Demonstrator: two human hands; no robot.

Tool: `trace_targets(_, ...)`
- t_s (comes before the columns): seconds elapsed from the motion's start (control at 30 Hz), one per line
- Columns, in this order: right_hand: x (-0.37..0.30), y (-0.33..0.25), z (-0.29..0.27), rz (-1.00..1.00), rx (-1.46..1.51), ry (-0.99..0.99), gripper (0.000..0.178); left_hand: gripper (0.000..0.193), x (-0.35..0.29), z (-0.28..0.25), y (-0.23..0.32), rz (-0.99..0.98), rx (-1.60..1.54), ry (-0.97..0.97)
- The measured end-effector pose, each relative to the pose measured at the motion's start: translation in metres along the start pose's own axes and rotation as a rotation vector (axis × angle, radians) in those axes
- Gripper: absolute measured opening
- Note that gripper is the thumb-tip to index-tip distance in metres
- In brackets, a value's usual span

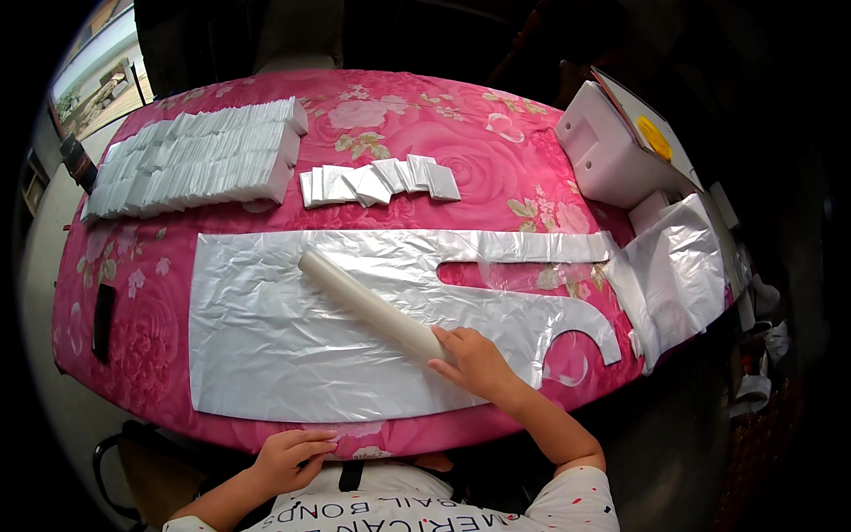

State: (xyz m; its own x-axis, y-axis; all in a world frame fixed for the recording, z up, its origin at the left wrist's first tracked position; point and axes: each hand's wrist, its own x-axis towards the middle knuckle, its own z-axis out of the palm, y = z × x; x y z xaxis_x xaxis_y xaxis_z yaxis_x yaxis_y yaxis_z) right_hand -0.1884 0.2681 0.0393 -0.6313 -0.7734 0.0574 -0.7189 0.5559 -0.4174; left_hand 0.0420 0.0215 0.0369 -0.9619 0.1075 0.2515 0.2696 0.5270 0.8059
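Note:
A flat silvery-white plastic sheet [257, 355], shaped like a disposable apron with a long slot and a curved cut-out at its right end, lies across the table before me. A pale translucent tube [368, 306] rests slantwise on it, its far end toward the upper left. My right hand [474, 362] is closed around the tube's near right end. At the table's front edge, below the sheet, my left hand [295, 457] holds nothing; its fingers are stretched out, apart from the sheet. Wrinkled plastic film [678, 275] drapes beyond the sheet's right end.
Dense rows of folded white plastic packets [195, 160] stand at the far left; several more packets [368, 182] lie overlapped behind the sheet. A black bar-shaped object [104, 324] is at left. A white foam box [603, 146] with a yellow round item [654, 137] stands far right. A pink flowered cloth [479, 426] covers the table.

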Motion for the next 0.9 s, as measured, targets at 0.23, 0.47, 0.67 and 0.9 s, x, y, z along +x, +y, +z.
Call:
trace_targets(0.23,-0.044,-0.017,-0.006,0.245,0.132,-0.093,0.065,0.024,-0.011,0.011,0.006,0.036,0.032,-0.017)
trace_targets(0.47,-0.049,-0.037,0.022,0.283,0.259,0.020,0.066,0.034,0.036,0.031,0.006,0.082,0.233,-0.119)
trace_targets(0.67,-0.035,-0.026,0.034,0.079,0.274,0.205,0.045,0.074,0.097,0.069,-0.014,-0.012,0.324,-0.109)
trace_targets(0.9,-0.064,0.080,0.014,0.134,-0.127,0.283,0.042,0.079,0.116,0.091,-0.010,-0.006,0.375,-0.140)
